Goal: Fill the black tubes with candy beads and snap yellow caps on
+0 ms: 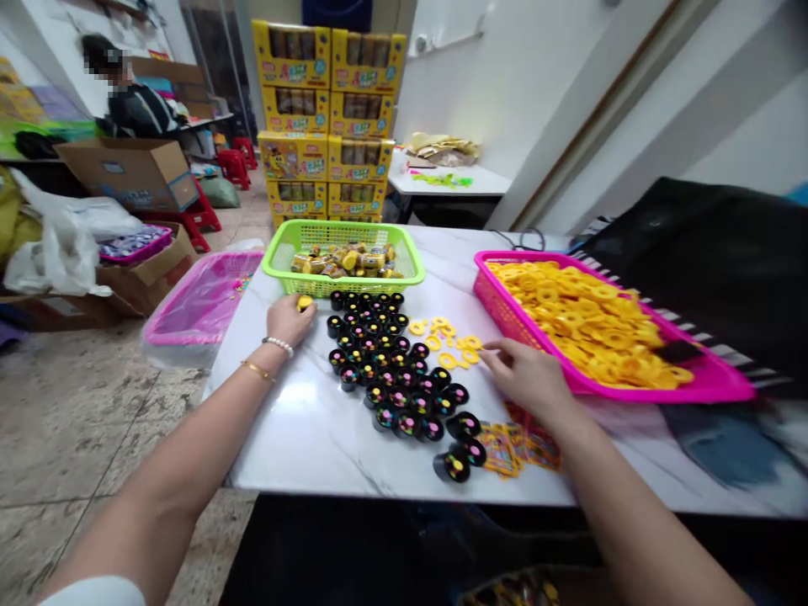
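My left hand [291,323], with a bead bracelet at its wrist, is closed around a small yellow-capped tube [305,302] beside the green basket [344,289]. To its right, rows of small black cups [379,358] stand on the table, with pink, yellow and other coloured bits inside. My right hand [527,374] reaches in from the right, its fingertips pinched at the edge of a yellow plastic ring piece [469,343]. Several more yellow ring pieces [448,360] lie loose nearby. Printed orange packets or cards [503,449] lie below that hand, partly hidden by it.
The green basket holds yellow-capped tubes. A pink basket [505,313] heaped with yellow ring pieces stands right, by a black bag [707,269]. Yellow boxes [295,156] are stacked behind the table. A plastic-lined pink tub [189,307] sits left. Another person [139,109] sits far left.
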The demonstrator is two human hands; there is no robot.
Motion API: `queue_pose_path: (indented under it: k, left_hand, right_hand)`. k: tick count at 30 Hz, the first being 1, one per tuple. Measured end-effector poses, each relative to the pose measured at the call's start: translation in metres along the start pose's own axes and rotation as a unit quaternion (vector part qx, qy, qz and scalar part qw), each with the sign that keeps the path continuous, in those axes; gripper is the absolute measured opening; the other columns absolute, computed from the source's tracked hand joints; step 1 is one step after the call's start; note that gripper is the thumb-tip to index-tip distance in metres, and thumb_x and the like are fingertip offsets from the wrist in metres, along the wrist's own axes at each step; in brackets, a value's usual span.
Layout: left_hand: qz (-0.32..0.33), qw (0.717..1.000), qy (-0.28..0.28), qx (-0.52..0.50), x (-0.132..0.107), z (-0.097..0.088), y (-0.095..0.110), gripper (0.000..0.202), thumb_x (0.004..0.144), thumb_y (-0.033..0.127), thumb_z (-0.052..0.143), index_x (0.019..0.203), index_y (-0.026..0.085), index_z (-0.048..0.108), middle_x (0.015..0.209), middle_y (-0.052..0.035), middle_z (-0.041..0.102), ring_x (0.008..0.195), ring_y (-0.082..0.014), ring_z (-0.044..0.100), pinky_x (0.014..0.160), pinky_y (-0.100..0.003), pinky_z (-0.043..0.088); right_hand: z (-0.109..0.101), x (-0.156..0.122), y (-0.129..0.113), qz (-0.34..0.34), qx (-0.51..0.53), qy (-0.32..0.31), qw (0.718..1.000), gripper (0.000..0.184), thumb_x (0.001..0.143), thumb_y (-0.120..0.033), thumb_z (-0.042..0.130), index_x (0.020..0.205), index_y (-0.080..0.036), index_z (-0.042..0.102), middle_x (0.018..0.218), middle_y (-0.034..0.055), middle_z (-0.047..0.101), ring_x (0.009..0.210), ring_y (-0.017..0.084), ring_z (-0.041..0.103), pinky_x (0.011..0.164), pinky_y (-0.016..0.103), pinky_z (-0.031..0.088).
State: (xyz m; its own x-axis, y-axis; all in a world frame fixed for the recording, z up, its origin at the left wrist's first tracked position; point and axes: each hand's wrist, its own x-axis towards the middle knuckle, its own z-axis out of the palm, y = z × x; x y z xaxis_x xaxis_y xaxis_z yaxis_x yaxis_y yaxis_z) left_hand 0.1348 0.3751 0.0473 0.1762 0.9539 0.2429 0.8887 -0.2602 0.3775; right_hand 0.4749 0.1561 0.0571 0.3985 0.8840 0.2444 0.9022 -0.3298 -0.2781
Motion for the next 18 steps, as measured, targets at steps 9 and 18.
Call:
queue_pose_path:
  k: [9, 18]
  left_hand:
    - [0.091, 0.989, 0.077, -0.083, -0.005, -0.003, -0.022, 0.056, 0.077, 0.029, 0.069, 0.129, 0.015, 0.053, 0.109, -0.0098, 0.072, 0.095, -0.0234, 0.068, 0.085, -0.034, 0.052]
    - [0.172, 0.981, 0.083, 0.028, -0.019, -0.002, -0.017, 0.036, 0.085, 0.018, 0.057, 0.119, 0.021, 0.066, 0.098, -0.0098, 0.073, 0.105, -0.0284, 0.059, 0.097, -0.045, 0.042]
  right_hand:
    - [0.020, 0.016, 0.017, -0.054, -0.056, -0.008, 0.997, 0.036, 0.085, -0.036, 0.056, 0.112, -0.016, 0.068, 0.092, 0.0132, 0.071, 0.085, 0.028, 0.068, 0.075, 0.039, 0.052]
    - [0.022, 0.026, 0.018, -0.084, -0.077, -0.054, 0.992, 0.037, 0.086, -0.040, 0.055, 0.113, -0.021, 0.072, 0.101, 0.0191, 0.070, 0.087, 0.034, 0.069, 0.071, 0.043, 0.054]
